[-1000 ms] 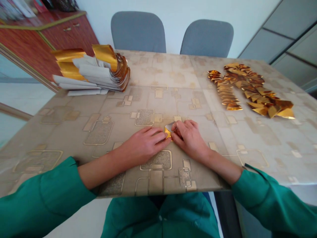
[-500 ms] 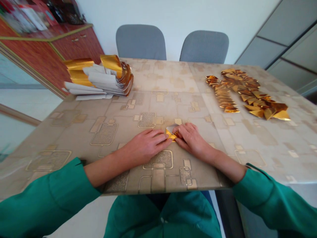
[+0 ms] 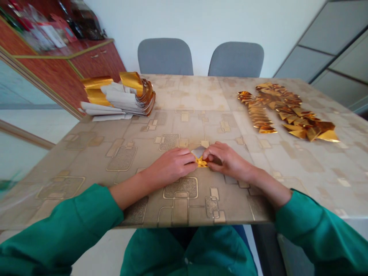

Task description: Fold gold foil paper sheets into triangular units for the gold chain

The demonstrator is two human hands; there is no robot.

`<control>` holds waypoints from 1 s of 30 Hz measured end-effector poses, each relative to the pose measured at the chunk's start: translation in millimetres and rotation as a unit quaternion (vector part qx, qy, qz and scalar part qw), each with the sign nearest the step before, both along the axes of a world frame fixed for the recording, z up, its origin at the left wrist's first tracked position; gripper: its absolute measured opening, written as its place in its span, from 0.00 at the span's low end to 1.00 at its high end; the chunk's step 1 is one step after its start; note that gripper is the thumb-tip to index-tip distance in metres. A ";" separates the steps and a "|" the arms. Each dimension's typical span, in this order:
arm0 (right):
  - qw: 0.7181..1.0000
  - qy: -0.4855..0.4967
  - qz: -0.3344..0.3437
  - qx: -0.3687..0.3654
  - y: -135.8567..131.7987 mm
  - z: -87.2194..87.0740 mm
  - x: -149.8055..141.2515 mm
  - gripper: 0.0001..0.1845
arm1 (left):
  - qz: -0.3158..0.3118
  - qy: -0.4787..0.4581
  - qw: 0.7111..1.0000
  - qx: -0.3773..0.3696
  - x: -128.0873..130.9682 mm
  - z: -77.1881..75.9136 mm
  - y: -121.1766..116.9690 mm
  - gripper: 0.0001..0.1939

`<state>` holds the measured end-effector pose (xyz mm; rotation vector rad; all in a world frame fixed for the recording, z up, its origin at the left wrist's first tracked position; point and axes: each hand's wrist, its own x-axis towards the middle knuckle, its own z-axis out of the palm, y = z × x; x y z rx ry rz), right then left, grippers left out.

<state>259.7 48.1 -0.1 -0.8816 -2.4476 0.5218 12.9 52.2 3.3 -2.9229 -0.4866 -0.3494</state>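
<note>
A small piece of gold foil paper (image 3: 201,162), partly folded, lies flat on the table near its front edge, with a pale grey pointed flap at its far side. The fingers of my left hand (image 3: 176,164) are together and press on its left end. My right hand (image 3: 225,159) is curled, with thumb and fingertips pinching the right part of the paper. Fingers on both sides hide its ends.
A thick stack of folded gold and white paper sheets (image 3: 123,100) stands at the table's left back. Rows of folded gold foil pieces (image 3: 299,115) lie at the right. Two grey chairs (image 3: 164,57) stand behind the patterned tablecloth (image 3: 198,122), beside a red-brown cabinet (image 3: 96,61).
My right hand has shifted slightly and its fingers are more curled at the paper. More of the gold surface and grey flap shows between the hands. The camera view has tilted up a little.
</note>
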 end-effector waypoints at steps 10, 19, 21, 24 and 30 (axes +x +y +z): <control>0.998 -0.035 0.023 0.040 3.2 10.6 20.2 0.08 | 0.011 -0.032 0.999 0.002 1.7 -4.8 14.0 0.14; 0.998 -0.029 0.016 0.059 2.4 -1.2 17.0 0.11 | 0.015 -0.068 0.997 0.034 5.1 -8.0 9.0 0.16; 0.999 -0.002 0.011 0.042 -0.1 -2.2 15.7 0.10 | 0.024 -0.057 0.998 0.031 7.1 -8.6 7.1 0.15; 0.999 0.031 -0.007 0.005 -4.0 -2.4 11.9 0.09 | 0.044 -0.050 0.997 0.027 11.3 -10.0 3.0 0.14; 0.999 0.011 -0.028 0.017 -5.4 -0.6 4.8 0.09 | 0.077 -0.073 0.994 -0.026 18.9 -11.4 -3.1 0.13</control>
